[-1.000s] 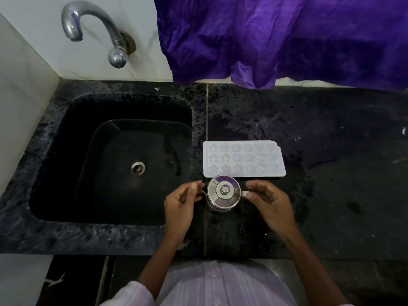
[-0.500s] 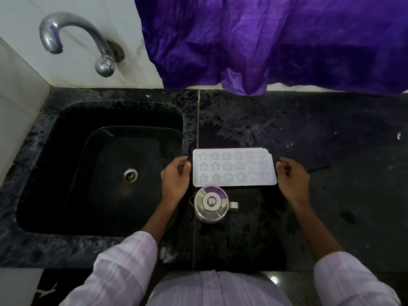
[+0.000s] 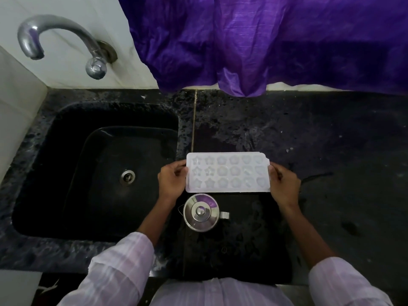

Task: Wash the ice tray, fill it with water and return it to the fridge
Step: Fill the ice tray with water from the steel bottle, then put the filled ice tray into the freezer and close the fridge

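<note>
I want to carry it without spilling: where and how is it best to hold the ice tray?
Grip the ice tray by its two short ends, left hand from the sink side, right hand opposite. It lies flat and long, so end grips likely keep it level.

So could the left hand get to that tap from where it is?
Probably yes: the left hand grips the ice tray beside the sink, and nothing blocks the way to the tap.

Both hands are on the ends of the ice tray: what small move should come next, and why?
Probably lift the ice tray level off the counter. The left hand and right hand grip its short ends, and the lidded steel pot stands closed just in front.
</note>
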